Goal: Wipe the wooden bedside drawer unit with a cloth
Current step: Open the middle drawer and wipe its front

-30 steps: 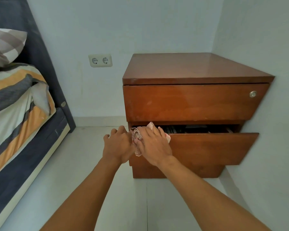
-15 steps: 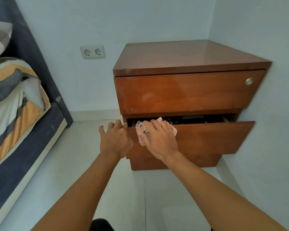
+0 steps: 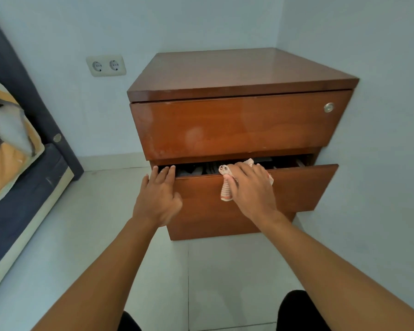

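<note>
My right hand [image 3: 251, 187] grips the pink-striped white cloth [image 3: 226, 193] on the brown wooden drawer unit's [image 3: 237, 72] open lower drawer [image 3: 301, 187]. My left hand [image 3: 157, 199], at 9 o'clock, rests flat-fingered. Pushing could shut it and pinch my fingers.

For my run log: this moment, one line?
right hand holds pink-striped white cloth on top edge of open brown wooden lower drawer | left hand rests on its corner
</note>
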The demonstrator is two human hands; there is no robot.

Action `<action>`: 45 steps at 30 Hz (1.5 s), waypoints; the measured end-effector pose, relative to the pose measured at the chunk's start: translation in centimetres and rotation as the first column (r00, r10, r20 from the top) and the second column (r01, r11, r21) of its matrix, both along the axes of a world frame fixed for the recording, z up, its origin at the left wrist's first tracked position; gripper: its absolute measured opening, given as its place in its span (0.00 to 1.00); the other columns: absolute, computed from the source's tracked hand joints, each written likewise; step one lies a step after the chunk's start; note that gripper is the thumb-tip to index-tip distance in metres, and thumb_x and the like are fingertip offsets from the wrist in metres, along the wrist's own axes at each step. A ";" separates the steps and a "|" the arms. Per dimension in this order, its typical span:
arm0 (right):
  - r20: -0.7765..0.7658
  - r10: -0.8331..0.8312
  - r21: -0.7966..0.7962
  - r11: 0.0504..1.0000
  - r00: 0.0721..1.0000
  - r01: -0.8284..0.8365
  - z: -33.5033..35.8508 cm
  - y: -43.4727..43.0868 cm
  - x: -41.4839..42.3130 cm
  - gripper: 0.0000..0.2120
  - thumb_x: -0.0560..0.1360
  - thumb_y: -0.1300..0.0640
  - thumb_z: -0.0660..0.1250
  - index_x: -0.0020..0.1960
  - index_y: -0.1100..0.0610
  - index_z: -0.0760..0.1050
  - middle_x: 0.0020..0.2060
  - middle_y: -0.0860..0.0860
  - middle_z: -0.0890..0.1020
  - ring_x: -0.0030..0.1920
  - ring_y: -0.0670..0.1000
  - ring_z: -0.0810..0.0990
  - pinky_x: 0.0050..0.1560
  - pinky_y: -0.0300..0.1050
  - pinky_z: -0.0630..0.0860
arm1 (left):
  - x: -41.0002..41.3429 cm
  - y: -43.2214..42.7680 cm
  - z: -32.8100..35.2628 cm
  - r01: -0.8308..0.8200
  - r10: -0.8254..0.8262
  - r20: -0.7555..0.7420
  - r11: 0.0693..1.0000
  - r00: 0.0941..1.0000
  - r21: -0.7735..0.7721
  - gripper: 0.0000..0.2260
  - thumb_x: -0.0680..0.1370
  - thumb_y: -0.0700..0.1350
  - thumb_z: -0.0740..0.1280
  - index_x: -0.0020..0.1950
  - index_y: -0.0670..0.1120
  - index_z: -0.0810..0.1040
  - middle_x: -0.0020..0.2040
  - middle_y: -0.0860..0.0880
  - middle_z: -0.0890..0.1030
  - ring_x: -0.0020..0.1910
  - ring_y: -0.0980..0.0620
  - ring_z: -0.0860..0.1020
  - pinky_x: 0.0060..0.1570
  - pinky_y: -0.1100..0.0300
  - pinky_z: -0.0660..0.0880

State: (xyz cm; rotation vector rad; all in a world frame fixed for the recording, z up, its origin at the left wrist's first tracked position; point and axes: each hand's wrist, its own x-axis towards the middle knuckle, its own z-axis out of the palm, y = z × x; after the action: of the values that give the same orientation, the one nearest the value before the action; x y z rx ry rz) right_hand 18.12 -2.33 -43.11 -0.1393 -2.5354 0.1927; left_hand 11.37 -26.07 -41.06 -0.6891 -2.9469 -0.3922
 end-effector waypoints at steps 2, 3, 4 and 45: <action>-0.017 -0.023 0.035 0.999 1.000 0.023 0.1 2.9 1.0 0.13 0.84 0.51 0.59 0.61 0.54 0.78 0.58 0.52 0.82 0.55 0.57 0.77 0.60 0.54 0.72 | 0.1 -0.1 0.0 0.000 0.000 -0.002 1.000 1.000 -0.001 0.35 0.76 0.53 0.49 0.83 0.46 0.54 0.82 0.46 0.59 0.82 0.42 0.51 0.79 0.45 0.47; -0.029 -0.032 0.050 0.998 0.999 0.034 0.1 4.3 1.5 0.13 0.84 0.51 0.59 0.61 0.54 0.78 0.57 0.52 0.83 0.54 0.57 0.77 0.59 0.54 0.72 | 0.1 -0.1 0.0 -0.001 0.001 -0.004 1.000 1.000 0.000 0.35 0.75 0.53 0.48 0.83 0.46 0.54 0.82 0.46 0.59 0.82 0.42 0.51 0.79 0.46 0.47; -0.032 -0.044 0.062 0.997 0.999 0.046 0.1 5.7 1.9 0.13 0.85 0.52 0.58 0.61 0.55 0.78 0.57 0.53 0.83 0.54 0.57 0.77 0.59 0.55 0.73 | 0.1 -0.1 0.0 -0.005 0.005 -0.008 1.000 1.000 -0.001 0.35 0.74 0.53 0.48 0.83 0.46 0.55 0.82 0.46 0.59 0.82 0.43 0.51 0.79 0.46 0.47; 0.113 -0.205 -0.192 0.955 0.972 0.224 -0.1 14.0 5.4 0.21 0.81 0.59 0.65 0.74 0.55 0.72 0.75 0.56 0.72 0.73 0.63 0.71 0.70 0.58 0.68 | 1.2 -0.7 -0.9 0.042 -0.045 -0.021 0.990 0.999 -0.135 0.42 0.76 0.57 0.59 0.82 0.50 0.36 0.83 0.42 0.38 0.82 0.40 0.37 0.78 0.43 0.39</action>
State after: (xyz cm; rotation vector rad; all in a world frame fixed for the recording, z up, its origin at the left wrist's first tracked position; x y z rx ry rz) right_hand 23.54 11.64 -43.21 -0.5133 -2.5629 0.3665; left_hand 12.54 -26.82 -41.98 -0.7686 -2.9609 -0.1881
